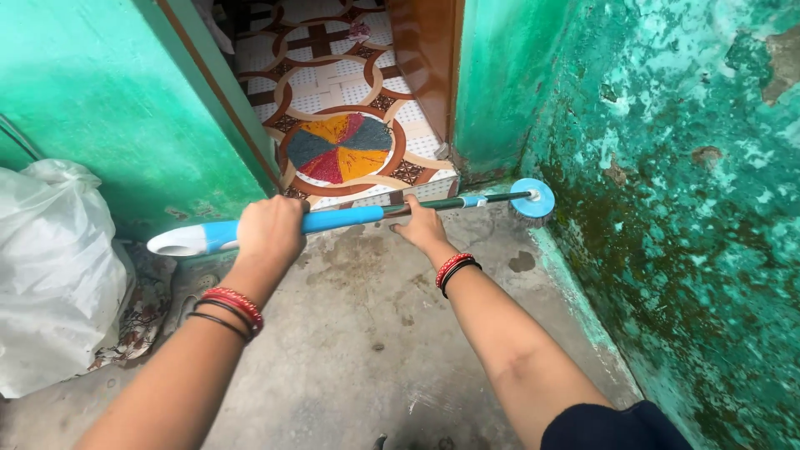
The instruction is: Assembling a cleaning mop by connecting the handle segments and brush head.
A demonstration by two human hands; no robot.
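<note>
- The mop (350,218) lies almost level across the doorway, held above the grey concrete floor (358,350). Its handle is pale blue and white at the thick end on the left, narrowing to a dark green-and-silver rod toward the right.
- The mop head (533,200) is a round blue disc with short pale bristles, sitting at the foot of the green wall (667,208), touching or just beside it; I cannot tell which.
- The left hand (268,232) is wrapped tight around the blue grip, knuckles up. Red and black bangles sit on that wrist.
- The right hand (421,225) is further along, fingers curled over the thin rod where blue meets metal. It wears red and black bangles too. The two hands are apart on the same handle.
- A bulging white plastic sack (54,267) rests on the floor at the left against the green wall; what is in it cannot be seen.
- Under the sack lies a patterned cloth (137,321), crumpled.
- Beyond the threshold, a round mat (340,148) in red, yellow and grey wedges lies on the patterned tile floor (325,75).
</note>
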